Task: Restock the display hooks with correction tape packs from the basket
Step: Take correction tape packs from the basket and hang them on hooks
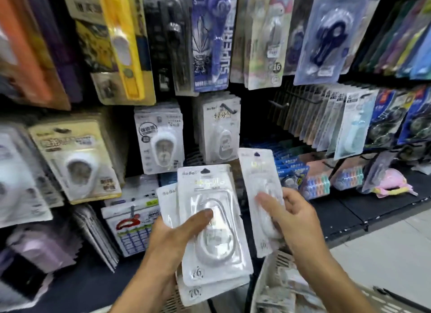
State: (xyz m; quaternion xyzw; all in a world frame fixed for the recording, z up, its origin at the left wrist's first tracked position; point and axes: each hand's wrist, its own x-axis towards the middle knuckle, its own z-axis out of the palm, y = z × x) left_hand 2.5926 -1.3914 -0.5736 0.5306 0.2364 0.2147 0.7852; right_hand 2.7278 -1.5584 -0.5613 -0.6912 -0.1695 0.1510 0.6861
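**Packs in both hands at the display wall**

Packs of stationery fill the left of the frame, hanging blurred: a cream-carded white correction tape pack [77, 163] at centre left, and a yellow-bodied item [122, 44] in the upper left. Low in the centre we see our left hand [172, 238] gripping a fanned stack of white correction tape packs [210, 226], thumb [200, 215] pressed across the clear blister of the front pack and the other fingers hidden behind the stack. At least three cards show in the fan, the front two marked "16" near the bottom edge. Above the stack, in the middle of the frame, matching white packs [221, 130] hang on the wall. Just right of the stack our right hand [291, 217] pinches a single correction tape pack [258, 189], held upright with its hang hole at the top, thumb on the blister and fingers curled behind the card; it stands apart from the stack by a narrow gap. In the lower right corner sits the pale plastic basket [265, 275], directly below the right forearm, with more packs lying inside it, too blurred to count. At the right edge, rows of blue and dark packs [382, 123] hang in tight files.
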